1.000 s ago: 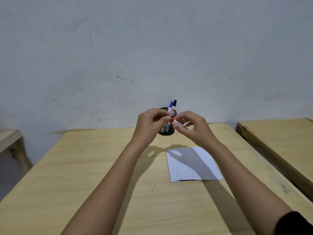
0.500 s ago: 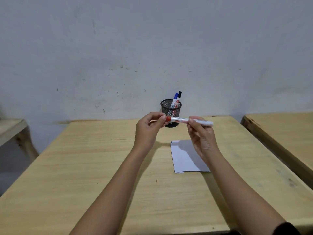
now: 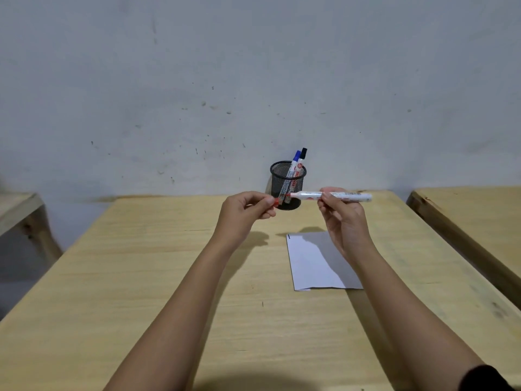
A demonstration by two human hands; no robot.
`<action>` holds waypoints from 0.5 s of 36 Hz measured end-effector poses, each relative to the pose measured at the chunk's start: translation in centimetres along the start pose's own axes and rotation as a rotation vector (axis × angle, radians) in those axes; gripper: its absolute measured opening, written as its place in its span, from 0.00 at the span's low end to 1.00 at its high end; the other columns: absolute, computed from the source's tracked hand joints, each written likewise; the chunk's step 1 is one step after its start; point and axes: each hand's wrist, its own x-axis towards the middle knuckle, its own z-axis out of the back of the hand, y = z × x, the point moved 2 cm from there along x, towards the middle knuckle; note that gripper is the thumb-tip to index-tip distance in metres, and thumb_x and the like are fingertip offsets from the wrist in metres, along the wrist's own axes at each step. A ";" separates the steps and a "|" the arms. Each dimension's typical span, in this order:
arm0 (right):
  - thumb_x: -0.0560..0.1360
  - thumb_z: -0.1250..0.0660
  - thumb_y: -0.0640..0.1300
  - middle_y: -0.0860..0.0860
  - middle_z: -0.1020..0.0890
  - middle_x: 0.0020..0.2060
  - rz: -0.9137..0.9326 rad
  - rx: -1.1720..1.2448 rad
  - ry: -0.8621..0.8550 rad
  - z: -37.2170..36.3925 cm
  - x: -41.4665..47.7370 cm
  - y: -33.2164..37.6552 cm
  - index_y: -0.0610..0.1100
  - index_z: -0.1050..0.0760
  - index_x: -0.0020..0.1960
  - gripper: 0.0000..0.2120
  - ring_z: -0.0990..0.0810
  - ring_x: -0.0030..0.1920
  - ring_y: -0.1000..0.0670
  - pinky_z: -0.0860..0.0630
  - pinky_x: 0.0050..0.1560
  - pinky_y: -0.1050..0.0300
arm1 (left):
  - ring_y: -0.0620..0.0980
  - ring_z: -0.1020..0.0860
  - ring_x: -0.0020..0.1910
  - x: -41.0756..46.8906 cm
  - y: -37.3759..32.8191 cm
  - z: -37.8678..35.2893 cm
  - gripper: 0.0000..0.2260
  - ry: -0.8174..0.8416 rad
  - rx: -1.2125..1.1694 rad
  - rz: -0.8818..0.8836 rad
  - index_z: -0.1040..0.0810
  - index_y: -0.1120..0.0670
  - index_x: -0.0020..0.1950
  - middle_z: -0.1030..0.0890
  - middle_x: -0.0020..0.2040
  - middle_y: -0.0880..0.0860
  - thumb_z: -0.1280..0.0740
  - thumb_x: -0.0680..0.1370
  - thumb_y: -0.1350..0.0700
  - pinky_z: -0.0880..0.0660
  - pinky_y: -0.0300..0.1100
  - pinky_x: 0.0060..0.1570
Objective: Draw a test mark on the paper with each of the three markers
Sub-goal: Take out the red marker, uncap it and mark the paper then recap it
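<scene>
Holding red marker level above counter, right hand fingers closed round mid-barrel; left hand pinching red cap, apparently just separated. Light, stiff, slick plastic: probably gripping nearer tip for marking paper.

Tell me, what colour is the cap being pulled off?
Red cap, seen in the head view.

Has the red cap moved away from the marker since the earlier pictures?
Yes. The red cap in the left hand now sits left of the mesh holder, off the marker.
</scene>
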 end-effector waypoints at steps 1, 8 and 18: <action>0.76 0.38 0.32 0.53 0.21 0.27 0.004 -0.019 0.001 0.3 0.2 0.1 0.39 0.24 0.41 0.07 0.22 0.31 0.58 0.25 0.36 0.70 | 0.42 0.19 0.33 0.1 0.3 0.3 0.05 0.024 0.060 0.020 0.18 0.55 0.41 0.17 0.33 0.50 0.31 0.75 0.62 0.22 0.33 0.42; 0.77 0.39 0.33 0.50 0.18 0.29 -0.017 -0.111 0.001 1.3 0.5 -0.5 0.40 0.26 0.41 0.08 0.20 0.32 0.55 0.22 0.37 0.68 | 0.49 0.26 0.35 0.7 2.8 0.8 0.02 0.130 0.681 0.144 0.18 0.59 0.41 0.22 0.37 0.54 0.29 0.71 0.61 0.31 0.30 0.28; 0.74 0.33 0.33 0.44 0.20 0.38 -0.012 -0.250 -0.023 2.0 0.6 -2.1 0.42 0.26 0.42 0.05 0.20 0.36 0.52 0.21 0.40 0.66 | 0.45 0.28 0.34 0.5 4.5 -0.4 0.05 0.216 0.844 0.162 0.18 0.60 0.44 0.25 0.37 0.50 0.33 0.71 0.63 0.32 0.35 0.32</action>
